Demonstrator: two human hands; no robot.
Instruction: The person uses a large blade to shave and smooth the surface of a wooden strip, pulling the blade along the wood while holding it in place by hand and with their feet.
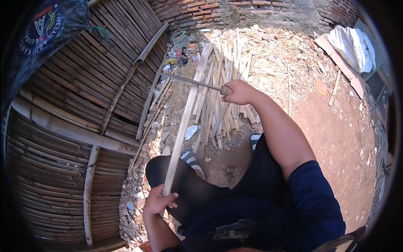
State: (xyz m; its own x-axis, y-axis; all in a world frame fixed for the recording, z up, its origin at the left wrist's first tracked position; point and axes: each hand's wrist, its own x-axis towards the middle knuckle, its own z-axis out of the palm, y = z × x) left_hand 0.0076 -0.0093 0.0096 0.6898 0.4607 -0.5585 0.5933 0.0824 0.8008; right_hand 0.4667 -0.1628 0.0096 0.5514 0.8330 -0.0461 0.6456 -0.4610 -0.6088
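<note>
With blade [191, 80] raised, slat [184, 122] below.

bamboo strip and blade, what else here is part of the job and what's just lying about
In use:
- left hand gripping the long bamboo strip
- right hand holding the blade by its handle
- pile of split bamboo on the ground ahead

Lying about:
- white cloth on a board
- litter by the brick wall
- bamboo fence on the left
</note>
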